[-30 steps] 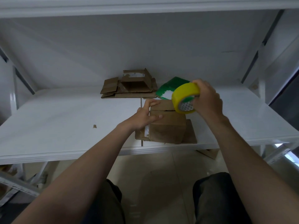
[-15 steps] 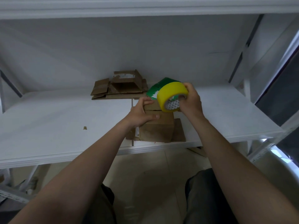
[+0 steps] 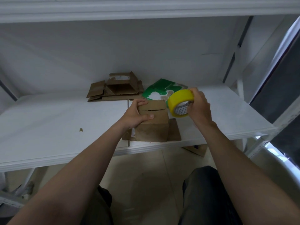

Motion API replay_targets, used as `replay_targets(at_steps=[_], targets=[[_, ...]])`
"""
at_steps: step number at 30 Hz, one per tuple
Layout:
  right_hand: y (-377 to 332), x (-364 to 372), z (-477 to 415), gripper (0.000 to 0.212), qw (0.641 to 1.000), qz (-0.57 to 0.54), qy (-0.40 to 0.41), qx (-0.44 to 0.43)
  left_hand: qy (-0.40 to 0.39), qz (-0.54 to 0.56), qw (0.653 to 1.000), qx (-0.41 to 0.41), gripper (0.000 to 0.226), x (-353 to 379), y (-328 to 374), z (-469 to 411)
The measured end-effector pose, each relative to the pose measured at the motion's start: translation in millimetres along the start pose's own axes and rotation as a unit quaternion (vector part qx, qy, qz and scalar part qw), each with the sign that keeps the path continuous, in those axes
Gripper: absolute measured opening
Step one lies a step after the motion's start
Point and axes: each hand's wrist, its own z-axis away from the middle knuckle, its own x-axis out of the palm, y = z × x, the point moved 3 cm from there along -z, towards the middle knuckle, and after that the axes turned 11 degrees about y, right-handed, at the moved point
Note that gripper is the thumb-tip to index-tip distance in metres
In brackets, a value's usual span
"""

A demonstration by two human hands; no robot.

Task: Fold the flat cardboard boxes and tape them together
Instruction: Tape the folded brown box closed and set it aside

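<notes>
Sliding rightward since the earlier frame, the yellow tape roll (image 3: 179, 99) is now hanging just beside the top right corner of the folded box (image 3: 152, 127) rather than over it. The right hand (image 3: 198, 108) is gripping the roll tightly, fingers curling over its rim and into the core, probably feeling for the loose end; no free strip is showing. The left hand (image 3: 134, 113) is clamping the box, its fingers hooking over the far left edge and its thumb pressing the near flap, seemingly to keep both flaps from springing up before tape is reaching the seam. Beneath that grip the box is sitting on a flat cardboard piece (image 3: 174, 130) near the front of the white shelf (image 3: 48, 127). Beyond the grip, flattened boxes (image 3: 113, 90) and a green sheet (image 3: 159, 88) are waiting.
</notes>
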Motion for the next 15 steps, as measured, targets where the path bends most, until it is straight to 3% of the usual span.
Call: replay_targets(at_steps=[6,9,12,15], targets=[[12,18,18,0.036,0.998,-0.049,0.004,0.048,-0.004,0.004,1.000,0.006,0.070,-1,7,6],[12,22,26,0.035,0.997,-0.050,0.014,0.051,0.046,-0.085,0.995,0.030,0.056,-5,11,13],[15,25,29,0.033,0.997,-0.038,0.013,0.065,0.126,-0.323,0.935,0.076,0.050,-7,12,31],[17,26,29,0.030,0.997,-0.040,0.005,0.061,0.088,-0.483,0.864,0.110,0.076,6,18,47]])
